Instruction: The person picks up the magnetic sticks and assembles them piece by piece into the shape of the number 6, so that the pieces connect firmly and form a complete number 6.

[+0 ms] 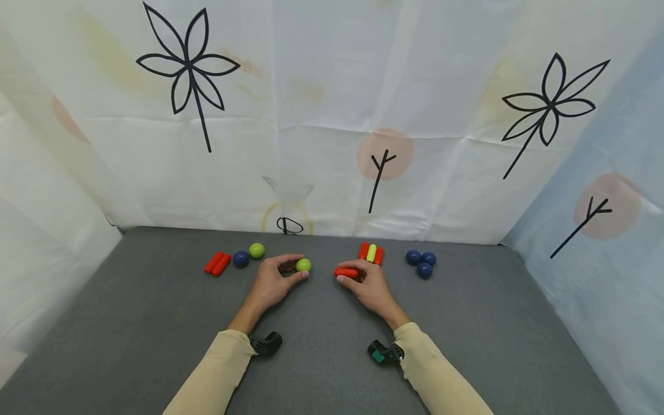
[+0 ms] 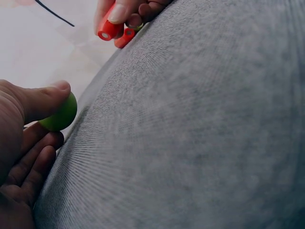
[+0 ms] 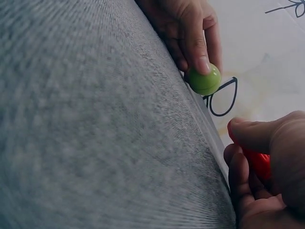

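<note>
My left hand (image 1: 272, 283) pinches a green ball (image 1: 304, 264) between thumb and fingers, just over the grey table. In the left wrist view the thumb presses on the near side of that green ball (image 2: 64, 114). Facing it, my right hand (image 1: 374, 290) holds a short red cylinder (image 1: 346, 272) lying sideways between thumb and fingertips. A small pale hole shows in that red cylinder's (image 2: 108, 31) end. Just behind the right hand, a yellow-green cylinder (image 1: 371, 253) lies between two red cylinders (image 1: 363, 250). A gap separates the two hands.
On the left of the grey table (image 1: 311, 369) lie two red cylinders (image 1: 214, 263), a blue ball (image 1: 241, 259) and another green ball (image 1: 256, 250). Three blue balls (image 1: 425, 270) sit clustered at the right. A white printed cloth (image 1: 321, 173) rises behind the table.
</note>
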The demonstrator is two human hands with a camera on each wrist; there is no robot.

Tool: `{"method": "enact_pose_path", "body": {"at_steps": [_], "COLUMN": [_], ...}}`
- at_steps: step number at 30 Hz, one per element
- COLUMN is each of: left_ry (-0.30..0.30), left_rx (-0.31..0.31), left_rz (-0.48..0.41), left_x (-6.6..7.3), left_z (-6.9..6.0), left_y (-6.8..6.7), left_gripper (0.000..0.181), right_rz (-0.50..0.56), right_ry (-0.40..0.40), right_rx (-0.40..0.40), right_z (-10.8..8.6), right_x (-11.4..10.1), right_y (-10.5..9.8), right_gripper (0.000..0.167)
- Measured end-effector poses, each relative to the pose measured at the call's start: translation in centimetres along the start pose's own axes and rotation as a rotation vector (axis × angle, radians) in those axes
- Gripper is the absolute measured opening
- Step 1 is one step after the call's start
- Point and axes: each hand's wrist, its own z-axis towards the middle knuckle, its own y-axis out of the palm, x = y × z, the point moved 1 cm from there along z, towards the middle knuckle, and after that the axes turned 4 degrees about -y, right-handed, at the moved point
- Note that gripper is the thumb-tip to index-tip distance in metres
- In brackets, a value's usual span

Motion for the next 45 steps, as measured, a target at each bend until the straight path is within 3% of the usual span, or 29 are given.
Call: {"method": "enact_pose_path", "body": {"at_steps": [5,10,14,20,33,39,45], "left_ry": [0.006,-0.021,-0.044,-0.044,-0.047,-0.04,-0.032], "left_rx": [0.002,-0.008,-0.032,-0.021,-0.001,0.0,0.012], "left_rz": [-0.022,-0.021,-0.042,-0.091,-0.083,-0.09,-0.087], "left_x": [0.0,0.2,0.5,0.8,0.9,0.5,0.1], "left_z": [0.3,0.9,1.7,2.6,2.5,2.5,2.5], "left_y": [0.1,0.2,0.5,0.8,1.0,1.1,1.2], "left_gripper": [0.041,0.04,0.04,0.039,0.04,0.041,0.04], "right_rz": [-0.057,-0.026,-0.019,-0.059,-0.069,-0.076,-0.164], "right_ry": [0.064,0.077,0.078,0.095,0.123,0.1,0.002], "right_rx": [-0.018,-0.049,-0.023,0.02,0.012,0.034,0.113], "right_z": [0.1,0.9,2.3,4.1,4.7,3.9,2.5], "right_x": [-0.3,-0.9,-1.1,-0.7,-0.5,-1.3,-2.2], "right_y": [0.2,0.9,1.5,2.3,2.9,1.8,-1.9], "right_gripper": [0.028,0.029,0.028,0.025,0.025,0.032,0.037]}}
